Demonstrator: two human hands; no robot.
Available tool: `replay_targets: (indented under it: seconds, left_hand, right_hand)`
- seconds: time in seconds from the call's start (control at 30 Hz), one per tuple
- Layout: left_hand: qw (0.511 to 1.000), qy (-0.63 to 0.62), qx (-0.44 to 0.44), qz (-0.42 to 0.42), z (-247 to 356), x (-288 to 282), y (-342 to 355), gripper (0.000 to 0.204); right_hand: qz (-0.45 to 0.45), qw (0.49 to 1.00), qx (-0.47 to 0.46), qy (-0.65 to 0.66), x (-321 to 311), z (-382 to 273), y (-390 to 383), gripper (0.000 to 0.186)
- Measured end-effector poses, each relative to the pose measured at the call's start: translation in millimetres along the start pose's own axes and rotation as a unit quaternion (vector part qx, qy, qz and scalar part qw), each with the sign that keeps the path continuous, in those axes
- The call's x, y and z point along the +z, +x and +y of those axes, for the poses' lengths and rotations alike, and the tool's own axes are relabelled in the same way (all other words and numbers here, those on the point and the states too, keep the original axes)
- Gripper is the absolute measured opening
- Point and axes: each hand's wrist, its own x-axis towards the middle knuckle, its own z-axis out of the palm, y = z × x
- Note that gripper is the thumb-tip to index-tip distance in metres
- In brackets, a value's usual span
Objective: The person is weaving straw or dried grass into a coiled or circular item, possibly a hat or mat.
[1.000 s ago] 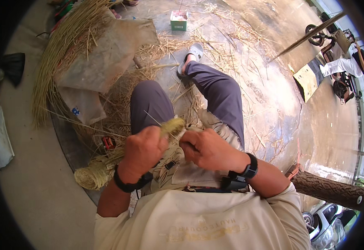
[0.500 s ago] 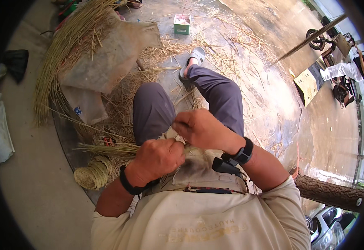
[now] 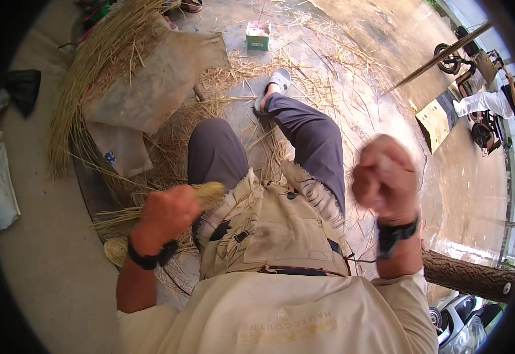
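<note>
A bundle of dry straw stalks (image 3: 211,193) is gripped in my left hand (image 3: 169,215), its bound-looking end standing out past the fingers over my left thigh. The loose stalks (image 3: 116,218) trail away to the left. Beneath that wrist, a thick round roll of straw (image 3: 116,251) lies partly hidden by the hand and stalks. Far out to the right, my right hand (image 3: 387,177) is raised above the floor, its fingers curled closed. Motion blurs it, and whatever it may hold does not show. A frayed patterned cloth apron (image 3: 281,230) covers my lap between the hands.
Long straw stalks (image 3: 74,112) are heaped at the far left beside a worn sheet (image 3: 145,88). Loose straw litters the floor around my feet. A small green box (image 3: 258,36) stands ahead. To the right are a log (image 3: 466,272), a slanting pole (image 3: 434,58) and parked two-wheelers (image 3: 475,127).
My hands have come apart from over my lap. The left moved left with the straw bundle; the right swung out to the right and up. The apron is now uncovered.
</note>
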Motion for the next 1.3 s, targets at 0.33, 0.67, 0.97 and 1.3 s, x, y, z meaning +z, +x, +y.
replay_targets:
  seconds: [0.33,0.67,0.97,1.3]
  left_hand:
    - [0.971,0.105,-0.214,0.017,-116,-31,-85,0.019]
    - [0.988,-0.144,0.010,-0.053,26,-23,2,0.023]
    - [0.952,-0.271,0.098,-0.103,48,-10,22,0.026]
    - [0.937,-0.300,0.133,-0.118,67,8,49,0.027]
  right_hand:
    - [0.525,0.815,-0.210,-0.126,-264,-143,-142,0.028]
    - [-0.100,0.937,-0.070,-0.327,-13,48,6,0.035]
    - [-0.326,0.853,0.209,-0.351,-19,103,6,0.042]
    - [-0.101,0.940,0.219,0.242,13,114,9,0.039]
